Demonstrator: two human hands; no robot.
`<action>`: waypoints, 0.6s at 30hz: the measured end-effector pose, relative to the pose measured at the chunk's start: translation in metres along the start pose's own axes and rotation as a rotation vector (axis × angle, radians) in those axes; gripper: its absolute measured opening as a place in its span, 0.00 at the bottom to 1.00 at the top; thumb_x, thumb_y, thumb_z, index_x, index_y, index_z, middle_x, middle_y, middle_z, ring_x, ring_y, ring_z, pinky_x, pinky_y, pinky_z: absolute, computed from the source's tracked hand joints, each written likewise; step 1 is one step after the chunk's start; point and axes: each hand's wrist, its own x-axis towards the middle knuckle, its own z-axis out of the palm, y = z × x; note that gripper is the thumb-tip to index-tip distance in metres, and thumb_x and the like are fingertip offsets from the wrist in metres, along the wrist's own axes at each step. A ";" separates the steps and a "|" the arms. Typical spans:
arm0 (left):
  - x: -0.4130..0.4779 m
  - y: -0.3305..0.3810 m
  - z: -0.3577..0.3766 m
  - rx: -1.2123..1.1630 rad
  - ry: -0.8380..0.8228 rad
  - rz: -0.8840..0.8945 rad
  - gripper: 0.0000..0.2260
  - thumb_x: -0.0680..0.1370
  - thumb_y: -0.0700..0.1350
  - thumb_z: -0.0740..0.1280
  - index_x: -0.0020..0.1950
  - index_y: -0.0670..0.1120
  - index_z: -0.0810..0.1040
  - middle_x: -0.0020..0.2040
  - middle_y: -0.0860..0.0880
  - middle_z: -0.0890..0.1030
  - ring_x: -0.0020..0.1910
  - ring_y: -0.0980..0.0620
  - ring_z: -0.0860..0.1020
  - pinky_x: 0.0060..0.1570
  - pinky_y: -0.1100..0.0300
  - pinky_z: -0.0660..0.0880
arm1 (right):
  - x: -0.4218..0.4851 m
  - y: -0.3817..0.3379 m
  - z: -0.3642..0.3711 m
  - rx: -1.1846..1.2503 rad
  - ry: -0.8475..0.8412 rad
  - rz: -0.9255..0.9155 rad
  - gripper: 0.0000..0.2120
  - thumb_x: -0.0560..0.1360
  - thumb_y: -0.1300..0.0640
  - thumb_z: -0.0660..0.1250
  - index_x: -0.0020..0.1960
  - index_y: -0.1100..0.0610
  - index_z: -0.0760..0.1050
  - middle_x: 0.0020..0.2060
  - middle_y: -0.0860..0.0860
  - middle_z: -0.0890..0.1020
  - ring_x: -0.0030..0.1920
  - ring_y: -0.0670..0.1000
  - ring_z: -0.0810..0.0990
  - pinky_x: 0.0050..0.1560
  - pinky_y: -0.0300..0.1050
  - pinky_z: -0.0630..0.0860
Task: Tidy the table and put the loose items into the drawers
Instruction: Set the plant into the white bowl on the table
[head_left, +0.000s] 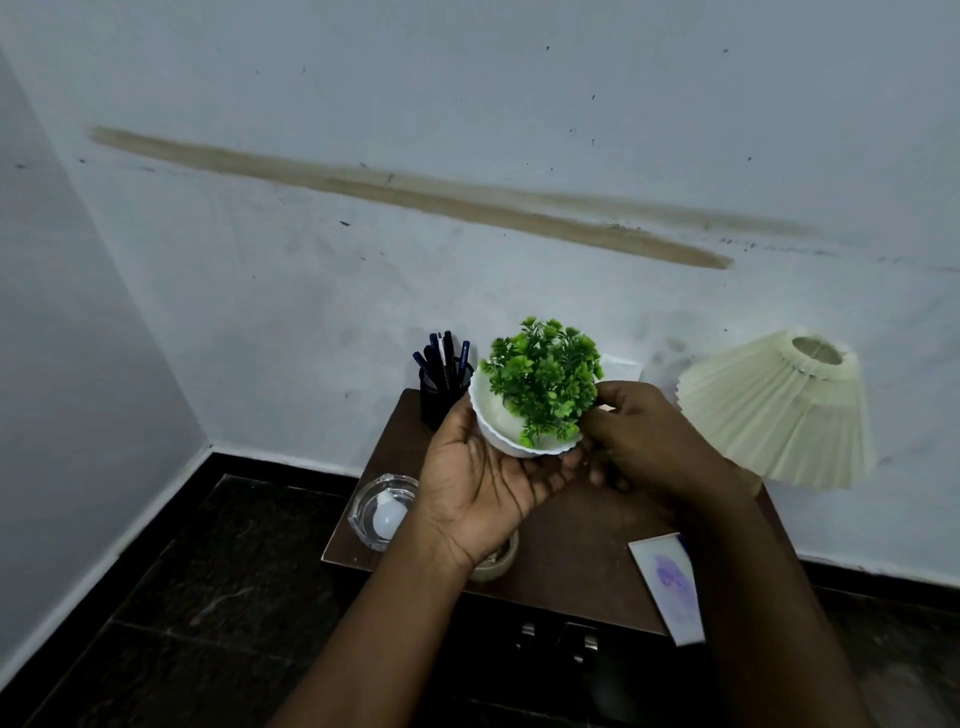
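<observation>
Left hand (483, 483) cups the white pot (498, 423) from beneath, thumb up its left side. Right hand (641, 441) pinches its right rim. The pot is held above the table (571, 545). A pen holder (440, 397) stands just behind the grip.

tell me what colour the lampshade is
Cream lampshade, pleated, seen in the head view.
</observation>
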 end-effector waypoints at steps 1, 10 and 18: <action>0.002 0.001 0.001 0.029 0.025 0.009 0.31 0.82 0.63 0.58 0.76 0.42 0.73 0.65 0.34 0.81 0.52 0.35 0.84 0.64 0.40 0.75 | 0.003 0.001 0.004 0.016 0.030 -0.005 0.07 0.78 0.62 0.63 0.47 0.59 0.80 0.29 0.57 0.84 0.20 0.50 0.75 0.21 0.36 0.64; -0.002 0.059 -0.012 0.153 0.260 0.210 0.22 0.83 0.58 0.61 0.68 0.45 0.77 0.66 0.39 0.81 0.66 0.38 0.78 0.70 0.43 0.71 | 0.042 0.023 0.028 0.271 0.262 0.028 0.05 0.80 0.64 0.61 0.50 0.59 0.76 0.25 0.58 0.81 0.21 0.51 0.75 0.21 0.40 0.70; 0.014 0.072 -0.043 0.250 0.353 0.231 0.19 0.82 0.55 0.63 0.66 0.45 0.80 0.66 0.39 0.82 0.67 0.37 0.78 0.73 0.42 0.70 | 0.094 0.084 0.068 0.352 0.306 0.149 0.05 0.81 0.66 0.58 0.51 0.64 0.72 0.29 0.62 0.80 0.22 0.53 0.76 0.21 0.42 0.73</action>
